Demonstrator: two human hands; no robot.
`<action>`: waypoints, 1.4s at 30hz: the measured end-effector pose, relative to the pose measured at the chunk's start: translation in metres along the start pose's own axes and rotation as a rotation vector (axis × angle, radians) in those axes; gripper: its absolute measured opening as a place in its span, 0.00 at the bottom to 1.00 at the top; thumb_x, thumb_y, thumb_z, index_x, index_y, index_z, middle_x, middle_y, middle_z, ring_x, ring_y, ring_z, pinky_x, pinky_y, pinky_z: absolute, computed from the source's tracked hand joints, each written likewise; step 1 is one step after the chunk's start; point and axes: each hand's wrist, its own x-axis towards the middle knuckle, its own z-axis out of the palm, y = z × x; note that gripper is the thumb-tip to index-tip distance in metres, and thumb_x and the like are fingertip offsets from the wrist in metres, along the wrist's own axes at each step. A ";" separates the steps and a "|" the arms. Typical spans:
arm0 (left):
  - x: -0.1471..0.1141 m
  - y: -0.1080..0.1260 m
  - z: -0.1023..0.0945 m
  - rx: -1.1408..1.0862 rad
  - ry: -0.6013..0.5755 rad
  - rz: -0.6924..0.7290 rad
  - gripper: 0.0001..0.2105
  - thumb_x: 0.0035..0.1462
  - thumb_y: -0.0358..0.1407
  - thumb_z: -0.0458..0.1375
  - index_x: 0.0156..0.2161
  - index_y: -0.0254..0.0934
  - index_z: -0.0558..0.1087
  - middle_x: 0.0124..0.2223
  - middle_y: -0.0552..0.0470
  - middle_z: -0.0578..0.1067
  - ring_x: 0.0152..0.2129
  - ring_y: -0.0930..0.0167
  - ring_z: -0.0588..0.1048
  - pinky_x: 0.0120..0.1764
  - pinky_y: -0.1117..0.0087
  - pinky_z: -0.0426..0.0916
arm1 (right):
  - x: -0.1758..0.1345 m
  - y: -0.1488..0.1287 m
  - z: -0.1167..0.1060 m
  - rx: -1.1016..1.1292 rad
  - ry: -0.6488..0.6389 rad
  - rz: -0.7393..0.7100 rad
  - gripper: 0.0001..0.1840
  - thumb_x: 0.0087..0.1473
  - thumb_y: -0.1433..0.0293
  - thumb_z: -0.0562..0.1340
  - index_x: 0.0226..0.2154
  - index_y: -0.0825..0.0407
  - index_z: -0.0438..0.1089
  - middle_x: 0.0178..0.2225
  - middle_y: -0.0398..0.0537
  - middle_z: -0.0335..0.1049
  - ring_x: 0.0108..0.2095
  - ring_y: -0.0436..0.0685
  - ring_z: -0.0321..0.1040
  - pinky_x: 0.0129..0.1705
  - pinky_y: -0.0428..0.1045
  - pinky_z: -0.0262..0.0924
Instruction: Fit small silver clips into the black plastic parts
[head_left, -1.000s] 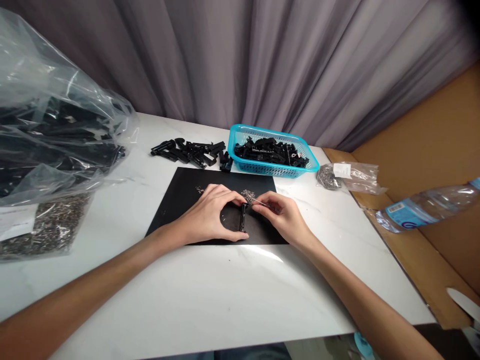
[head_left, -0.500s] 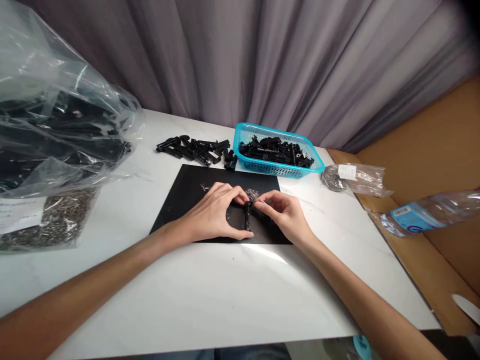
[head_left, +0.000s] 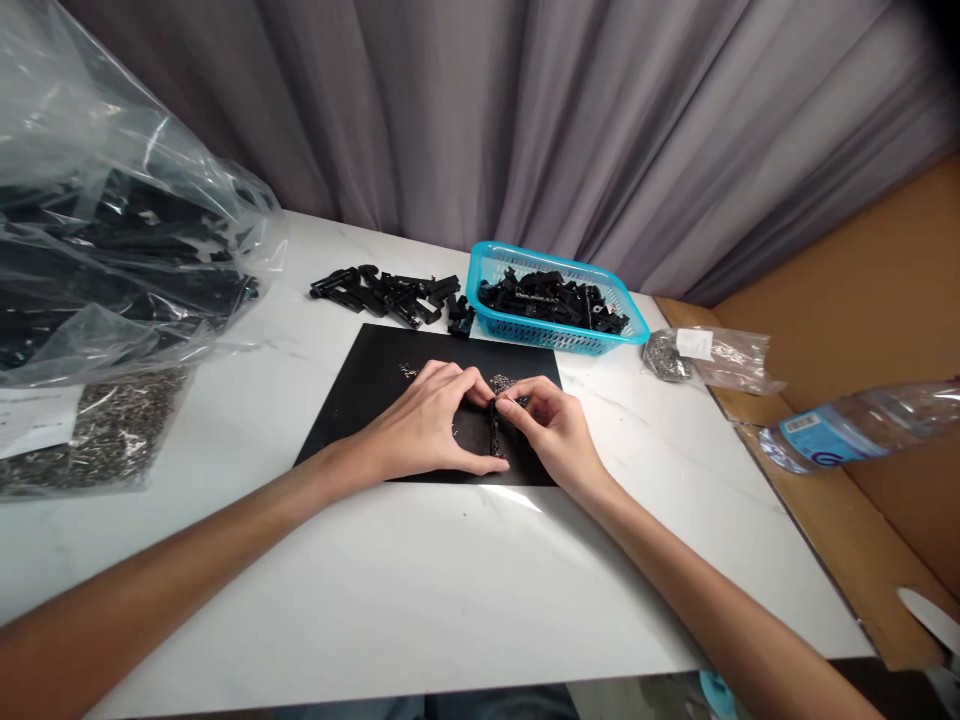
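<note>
left hand [head_left: 424, 425] curved wide, gripping black part [head_left: 494, 436] end to end between thumb and fingertips. right hand [head_left: 553, 425] bunched in pinch at part's far end; cannot tell what it holds. mat [head_left: 375, 352] beneath hands. metal bits [head_left: 501, 381] just beyond fingertips. basket [head_left: 562, 338] farther past right hand.

We see a long grey cloth curtain [head_left: 420, 120] and a clear plastic bottle [head_left: 900, 412].
The curtain hangs in folds behind the shiny white table [head_left: 337, 600]. Over on the right, we can see the bottle's blue label [head_left: 817, 436] and, next to the bottle, some big brown cardboard [head_left: 862, 290].
</note>
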 end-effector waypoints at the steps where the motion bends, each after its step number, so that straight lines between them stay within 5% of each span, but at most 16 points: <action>1: 0.000 0.000 0.000 -0.001 0.001 -0.001 0.31 0.42 0.60 0.71 0.42 0.41 0.70 0.45 0.49 0.75 0.47 0.57 0.69 0.51 0.55 0.67 | -0.001 0.000 0.001 -0.017 0.008 -0.021 0.09 0.59 0.61 0.68 0.35 0.50 0.76 0.39 0.46 0.73 0.26 0.50 0.59 0.30 0.50 0.59; 7: 0.000 0.002 -0.001 -0.009 -0.001 -0.007 0.30 0.42 0.60 0.71 0.43 0.41 0.71 0.45 0.49 0.76 0.47 0.57 0.70 0.51 0.54 0.67 | -0.007 -0.001 0.004 -0.219 0.052 -0.175 0.05 0.65 0.66 0.63 0.36 0.48 0.73 0.40 0.47 0.71 0.32 0.54 0.64 0.35 0.51 0.62; 20: 0.000 0.001 0.001 -0.002 0.017 0.001 0.30 0.42 0.59 0.72 0.43 0.41 0.72 0.45 0.50 0.76 0.47 0.57 0.69 0.51 0.56 0.67 | -0.012 -0.003 0.005 -0.366 0.068 -0.260 0.05 0.66 0.71 0.61 0.39 0.48 0.74 0.43 0.48 0.71 0.36 0.55 0.70 0.35 0.51 0.63; 27: 0.000 -0.002 0.000 0.000 0.007 -0.006 0.31 0.41 0.59 0.72 0.44 0.41 0.72 0.46 0.50 0.76 0.48 0.56 0.69 0.51 0.55 0.67 | -0.004 -0.012 -0.008 -0.068 0.019 -0.069 0.09 0.61 0.63 0.67 0.35 0.48 0.82 0.40 0.50 0.78 0.34 0.56 0.71 0.29 0.50 0.62; 32: 0.000 -0.003 0.000 -0.020 0.012 -0.005 0.31 0.40 0.58 0.72 0.45 0.42 0.71 0.45 0.50 0.76 0.48 0.56 0.69 0.51 0.55 0.67 | 0.004 -0.007 -0.012 0.064 0.038 0.111 0.15 0.54 0.55 0.72 0.34 0.49 0.84 0.41 0.50 0.81 0.23 0.49 0.59 0.22 0.49 0.52; 42: 0.001 -0.005 0.005 -0.034 -0.006 -0.006 0.31 0.40 0.56 0.73 0.44 0.42 0.69 0.45 0.50 0.74 0.48 0.57 0.68 0.51 0.55 0.68 | 0.011 -0.004 -0.011 0.074 -0.041 0.204 0.17 0.46 0.56 0.76 0.33 0.52 0.83 0.36 0.50 0.82 0.29 0.54 0.70 0.32 0.50 0.63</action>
